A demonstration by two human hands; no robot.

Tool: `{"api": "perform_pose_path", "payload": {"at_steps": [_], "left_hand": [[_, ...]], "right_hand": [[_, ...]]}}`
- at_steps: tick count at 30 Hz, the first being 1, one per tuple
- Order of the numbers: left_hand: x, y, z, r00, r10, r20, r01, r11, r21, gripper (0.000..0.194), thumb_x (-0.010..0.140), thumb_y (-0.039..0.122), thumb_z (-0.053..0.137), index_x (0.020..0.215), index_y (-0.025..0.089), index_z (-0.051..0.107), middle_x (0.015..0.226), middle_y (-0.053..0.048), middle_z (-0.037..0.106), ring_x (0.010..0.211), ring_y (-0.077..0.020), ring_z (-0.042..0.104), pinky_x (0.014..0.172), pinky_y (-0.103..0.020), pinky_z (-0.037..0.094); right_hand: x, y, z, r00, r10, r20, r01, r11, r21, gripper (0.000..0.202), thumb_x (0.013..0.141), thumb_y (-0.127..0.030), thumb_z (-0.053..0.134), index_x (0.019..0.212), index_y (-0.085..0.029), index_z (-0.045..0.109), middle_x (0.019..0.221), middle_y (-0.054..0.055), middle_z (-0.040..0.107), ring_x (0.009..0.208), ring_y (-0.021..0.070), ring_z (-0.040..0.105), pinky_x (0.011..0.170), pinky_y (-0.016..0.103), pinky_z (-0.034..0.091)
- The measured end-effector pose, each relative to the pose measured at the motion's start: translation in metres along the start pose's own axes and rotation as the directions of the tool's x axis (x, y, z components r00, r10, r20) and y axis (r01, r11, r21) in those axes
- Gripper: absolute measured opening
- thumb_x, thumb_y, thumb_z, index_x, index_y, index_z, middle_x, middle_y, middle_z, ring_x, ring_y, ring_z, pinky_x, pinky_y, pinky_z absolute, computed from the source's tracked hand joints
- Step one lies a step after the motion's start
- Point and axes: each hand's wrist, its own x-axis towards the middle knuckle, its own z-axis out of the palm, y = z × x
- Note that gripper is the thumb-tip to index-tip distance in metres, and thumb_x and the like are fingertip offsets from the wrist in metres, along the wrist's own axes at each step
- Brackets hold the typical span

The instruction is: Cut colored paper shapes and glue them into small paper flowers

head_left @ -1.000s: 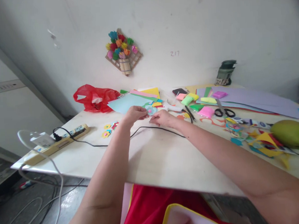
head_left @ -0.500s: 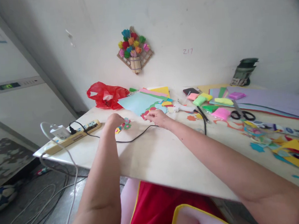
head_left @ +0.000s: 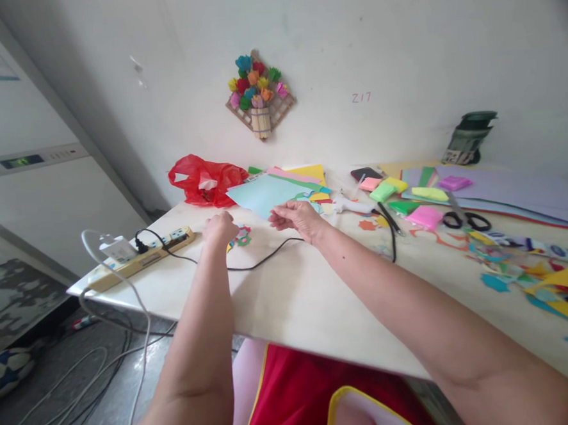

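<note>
My left hand (head_left: 221,228) is over the table's left part, just left of small paper flowers (head_left: 243,235); its fingertips are hidden behind the hand. My right hand (head_left: 296,218) hovers at the front edge of a light blue paper sheet (head_left: 258,196), its fingers drawn together; whether anything small is between them cannot be made out. Colored paper pieces (head_left: 319,197) lie just beyond it. A black cable (head_left: 258,266) runs across the white table (head_left: 290,308) between my forearms.
A power strip (head_left: 137,260) lies at the left edge, a red plastic bag (head_left: 205,182) behind. To the right are a white glue gun (head_left: 351,205), clay packets (head_left: 425,217), scissors (head_left: 467,219), paper scraps (head_left: 558,292) and a dark bottle (head_left: 470,138).
My right hand has risen slightly and its fingers have turned, now covering the red paper pieces seen before. My left hand has shifted a little, and the whole view has moved slightly.
</note>
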Motion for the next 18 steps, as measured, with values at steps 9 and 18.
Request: {"api": "perform_pose_path", "payload": {"at_steps": [9, 18], "left_hand": [[-0.019, 0.098, 0.0, 0.93, 0.368, -0.016, -0.336, 0.83, -0.445, 0.026, 0.062, 0.017, 0.058, 0.087, 0.018, 0.066, 0.082, -0.005, 0.069, 0.076, -0.0179, 0.06, 0.065, -0.026, 0.045], [-0.047, 0.177, 0.039, 0.856, 0.509, 0.095, -0.405, 0.773, -0.489, 0.026, 0.062, 0.019, 0.059, 0.086, 0.02, 0.065, 0.074, -0.003, 0.07, 0.076, -0.0186, 0.06, 0.064, -0.027, 0.043]], "right_hand": [[-0.009, -0.024, -0.049, 0.949, -0.089, -0.304, 0.053, 0.991, -0.126, 0.031, 0.077, -0.037, 0.057, 0.057, -0.016, 0.045, 0.045, -0.004, 0.048, 0.036, 0.0042, 0.037, 0.036, 0.017, 0.031], [-0.034, -0.053, -0.122, 0.833, -0.193, -0.518, 0.026, 0.95, -0.312, 0.031, 0.078, -0.032, 0.053, 0.054, -0.017, 0.04, 0.041, -0.006, 0.039, 0.034, 0.0032, 0.025, 0.034, 0.018, 0.016]]}}
